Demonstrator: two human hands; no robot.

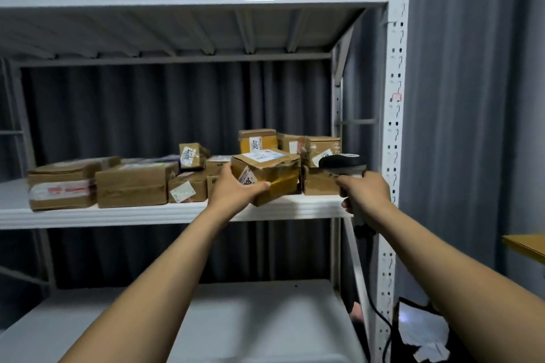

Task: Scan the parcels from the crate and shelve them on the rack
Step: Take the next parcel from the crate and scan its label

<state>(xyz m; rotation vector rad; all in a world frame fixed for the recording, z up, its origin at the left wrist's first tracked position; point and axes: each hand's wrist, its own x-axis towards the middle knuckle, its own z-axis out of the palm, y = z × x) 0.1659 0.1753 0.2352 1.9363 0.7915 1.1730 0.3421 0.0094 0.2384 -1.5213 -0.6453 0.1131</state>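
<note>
1. The left hand grasps a brown cardboard parcel at its left near corner. The thumb lies along the front face and the other fingers are under and behind the box, mostly hidden.
2. This parcel is at the front edge of the middle shelf of the rack, toward its right end. It looks tilted, and its near lower corner hangs a little over the edge.
3. The long axis of the parcel runs left to right, along the shelf edge. The move that comes is probably a push away from the person, so the free room behind it matters. The other parcels stand just behind it and on both sides, so the room is small.
4. The right hand is clenched around the grip of a scanner. Its dark head is just right of the parcel and points left toward it.
5. The left hand is the nearer one, since it already carries the parcel. The crate is not in view.
6. The parcel is box-shaped, with crushed corners, wrinkled tape and white paper labels on the top and the front. The cardboard looks soft and worn, so it may bend under a strong grip.
7. The rack is of white painted metal, smooth, with holes in the post. A black cable hangs from the scanner. A grey pleated curtain is behind.
</note>
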